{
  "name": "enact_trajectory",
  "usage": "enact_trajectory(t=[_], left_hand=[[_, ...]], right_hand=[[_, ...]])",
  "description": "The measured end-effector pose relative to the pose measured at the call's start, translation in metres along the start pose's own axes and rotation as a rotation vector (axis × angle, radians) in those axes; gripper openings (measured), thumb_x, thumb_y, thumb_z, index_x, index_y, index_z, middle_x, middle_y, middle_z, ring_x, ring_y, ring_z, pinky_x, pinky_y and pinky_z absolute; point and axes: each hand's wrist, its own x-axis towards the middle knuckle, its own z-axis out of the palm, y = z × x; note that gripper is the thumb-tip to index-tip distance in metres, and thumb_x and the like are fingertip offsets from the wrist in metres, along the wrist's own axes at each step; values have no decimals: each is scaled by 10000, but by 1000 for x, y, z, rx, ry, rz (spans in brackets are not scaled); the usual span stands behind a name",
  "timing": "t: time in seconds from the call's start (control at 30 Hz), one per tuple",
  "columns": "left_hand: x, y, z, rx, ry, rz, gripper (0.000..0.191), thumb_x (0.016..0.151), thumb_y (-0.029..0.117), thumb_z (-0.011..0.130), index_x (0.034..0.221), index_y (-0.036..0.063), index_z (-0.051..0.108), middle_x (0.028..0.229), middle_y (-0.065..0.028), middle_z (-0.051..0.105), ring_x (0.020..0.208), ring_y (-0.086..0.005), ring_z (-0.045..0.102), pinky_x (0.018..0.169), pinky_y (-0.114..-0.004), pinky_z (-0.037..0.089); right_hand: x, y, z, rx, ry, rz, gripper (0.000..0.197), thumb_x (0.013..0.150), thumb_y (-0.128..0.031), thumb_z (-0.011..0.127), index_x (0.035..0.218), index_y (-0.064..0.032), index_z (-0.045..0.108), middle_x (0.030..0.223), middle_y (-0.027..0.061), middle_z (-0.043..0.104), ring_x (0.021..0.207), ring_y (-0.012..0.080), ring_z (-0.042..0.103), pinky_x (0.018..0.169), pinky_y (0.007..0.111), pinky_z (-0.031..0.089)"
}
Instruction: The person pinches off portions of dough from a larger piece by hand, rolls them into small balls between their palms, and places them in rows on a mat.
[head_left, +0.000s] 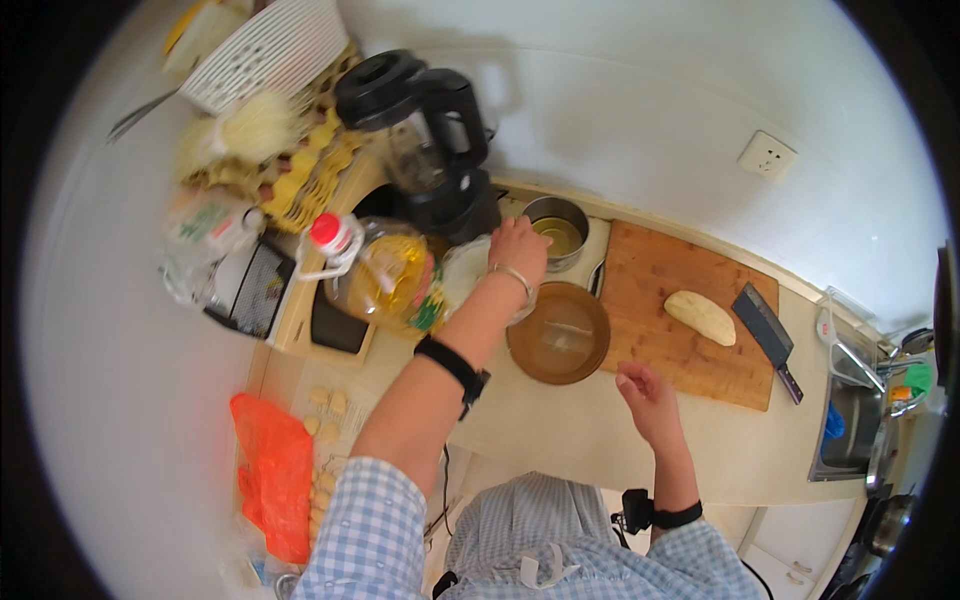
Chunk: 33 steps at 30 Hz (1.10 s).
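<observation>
My left hand (521, 244) reaches over the counter to the near left rim of a round metal pot (561, 238) with yellowish liquid in it. Whether its fingers grip anything is hidden by the hand itself. Partly under the left wrist lies a pale plate or bowl (465, 270). A brown translucent bowl (559, 334) stands in front of the pot. My right hand (646, 397), fingers loosely curled and holding nothing visible, hovers near the front left corner of a wooden cutting board (637, 300). On that board are a long piece of dough (701, 317) and a cleaver (765, 322).
Left of the pot stand a large oil bottle (386, 277) with a red cap and a black blender (442, 150). A sink (851, 431) is at the far right. A red plastic bag (274, 472) and several small dough pieces (326, 412) lie at lower left.
</observation>
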Motion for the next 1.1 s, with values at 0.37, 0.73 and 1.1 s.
enact_trajectory(t=[0.37,0.73,1.1], left_hand=[[115,-1,90,658,-737,130,287,798,153,550,1068,78,610,1195,-109,498,1103,-269,412,893,-367,359],[113,-33,101,-266,-319,-53,271,856,296,496,1051,129,582,792,-86,593,686,-207,559,659,-358,468],[3,-12,-17,-2267,270,-481,334,768,101,617,610,152,327,462,54,247,344,-76,242,321,-241,143]], right_hand=[[29,12,-51,174,112,83,230,822,-134,562,988,25,569,866,57,606,806,125,574,759,254,445],[36,0,-50,219,7,95,213,845,-112,525,1014,15,549,890,12,575,828,73,524,755,201,406],[23,-40,12,271,-118,36,193,853,-129,532,980,12,565,858,31,583,780,95,524,738,220,419]])
